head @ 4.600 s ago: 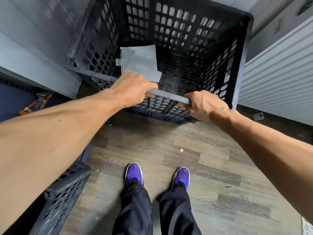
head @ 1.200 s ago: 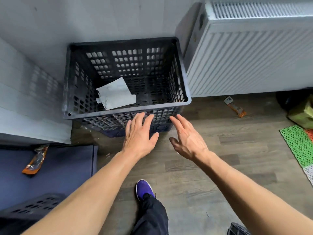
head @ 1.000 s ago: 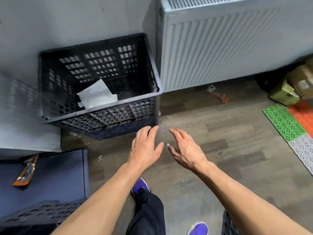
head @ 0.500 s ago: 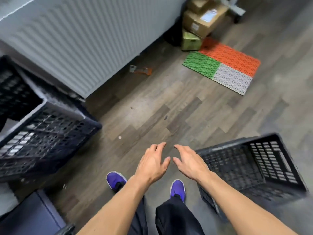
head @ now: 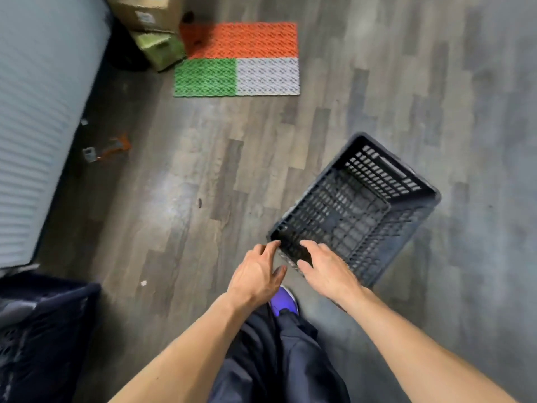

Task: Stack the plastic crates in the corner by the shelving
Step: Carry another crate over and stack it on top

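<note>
A dark perforated plastic crate [head: 374,199] stands upright and unfilled on the wood floor, right of centre, turned at an angle. My left hand [head: 257,274] hovers at its near corner, fingers spread, fingertips just at the rim. My right hand [head: 327,269] reaches over the near rim, fingers apart, holding nothing. Another dark crate [head: 43,330] shows partly at the lower left edge.
A white radiator [head: 37,112] runs along the left side. Cardboard boxes [head: 145,13] and a green box [head: 159,48] sit at the top left beside an orange, green and white mat [head: 238,59]. An orange scrap [head: 113,146] lies on the floor. My purple shoe [head: 284,301] is below the hands.
The view has turned right, away from the corner crate that I set down and let go. The loose crate on the floor is now nearer, and both open hands have reached its near rim.
</note>
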The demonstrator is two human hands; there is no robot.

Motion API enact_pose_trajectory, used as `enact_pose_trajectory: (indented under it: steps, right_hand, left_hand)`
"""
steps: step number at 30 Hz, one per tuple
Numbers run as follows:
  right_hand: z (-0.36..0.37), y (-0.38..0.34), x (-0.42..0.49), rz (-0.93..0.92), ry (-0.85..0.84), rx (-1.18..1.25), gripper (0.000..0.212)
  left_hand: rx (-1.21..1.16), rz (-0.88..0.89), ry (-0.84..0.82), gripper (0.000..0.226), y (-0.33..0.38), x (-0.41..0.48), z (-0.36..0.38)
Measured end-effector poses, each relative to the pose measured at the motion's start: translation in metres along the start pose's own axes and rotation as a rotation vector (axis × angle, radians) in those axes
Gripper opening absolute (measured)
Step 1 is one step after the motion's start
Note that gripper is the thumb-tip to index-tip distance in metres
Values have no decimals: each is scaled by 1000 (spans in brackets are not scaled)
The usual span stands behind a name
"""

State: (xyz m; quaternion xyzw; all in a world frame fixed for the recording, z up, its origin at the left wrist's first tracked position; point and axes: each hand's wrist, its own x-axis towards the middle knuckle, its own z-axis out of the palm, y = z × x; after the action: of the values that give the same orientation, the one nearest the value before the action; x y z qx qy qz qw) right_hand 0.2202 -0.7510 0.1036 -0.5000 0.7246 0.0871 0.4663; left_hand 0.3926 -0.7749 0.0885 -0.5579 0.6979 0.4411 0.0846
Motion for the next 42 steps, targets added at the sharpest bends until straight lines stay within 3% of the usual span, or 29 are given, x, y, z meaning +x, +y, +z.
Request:
enact_pose_trajectory:
  steps: [7, 13, 20, 25, 31, 38, 42]
  right_hand:
    - [-2, 58, 14, 294, 68, 217, 53]
    - [19, 95, 47, 433, 127, 386, 52]
    - [36, 130, 76, 502, 226, 517, 50]
    - [46, 171, 84, 661, 316, 513, 50]
    - [50, 213, 92, 780, 435, 473, 65]
    - [48, 241, 119, 787, 419, 520, 76]
    - [43, 250, 129, 793, 490, 830, 79]
  left_hand:
    - [109, 171, -120, 71, 5, 76, 9]
    - [209, 214, -182, 61, -3, 136, 22]
    - [277, 179, -151, 73, 3, 202, 52]
    - [267, 171, -116, 81, 16, 234, 71]
    - [182, 100, -147, 87, 26, 274, 78]
    - [71, 15, -129, 75, 44, 307, 87]
    - [-40, -86, -70, 46, 44, 314, 87]
